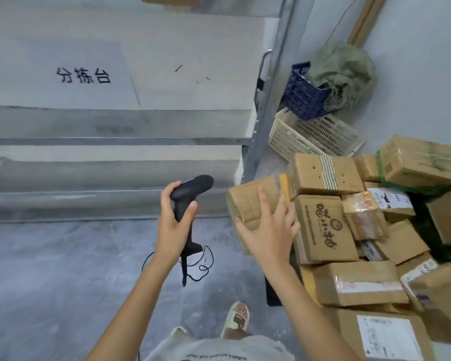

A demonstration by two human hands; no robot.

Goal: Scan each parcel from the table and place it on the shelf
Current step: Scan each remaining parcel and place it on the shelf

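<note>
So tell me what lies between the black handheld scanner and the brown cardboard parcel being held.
Nothing in the head view: only bare grey floor shows in the gap between the black handheld scanner and the brown cardboard parcel.

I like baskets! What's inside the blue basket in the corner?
A crumpled green sack sits in the blue basket and spills over its rim. The sack covers whatever lies deeper inside. The blue basket itself rests in a white basket.
</note>
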